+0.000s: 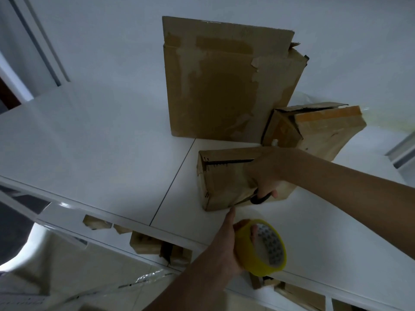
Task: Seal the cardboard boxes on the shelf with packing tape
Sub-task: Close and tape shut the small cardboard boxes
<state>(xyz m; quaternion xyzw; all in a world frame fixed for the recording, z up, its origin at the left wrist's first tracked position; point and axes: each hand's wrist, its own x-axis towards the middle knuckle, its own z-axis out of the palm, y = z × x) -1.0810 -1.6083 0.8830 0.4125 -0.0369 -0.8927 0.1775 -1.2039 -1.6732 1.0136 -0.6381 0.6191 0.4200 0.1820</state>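
Fingers (pixel 272 194) of right hand (pixel 267 171) curled round black scissors (pixel 260 199) at front face of small box (pixel 224 176) on shelf (pixel 112 142). Left hand (pixel 224 243) gripping tape roll (pixel 251 263) just below box, forefinger (pixel 231 215) reaching its lower edge. Recommended: strip kept taut, cut flush with box.

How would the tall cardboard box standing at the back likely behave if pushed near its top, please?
The tall box would probably tip rather than slide, since it stands upright on a narrow edge on the shelf. Its torn top corner and peeling tape suggest worn cardboard that may dent.
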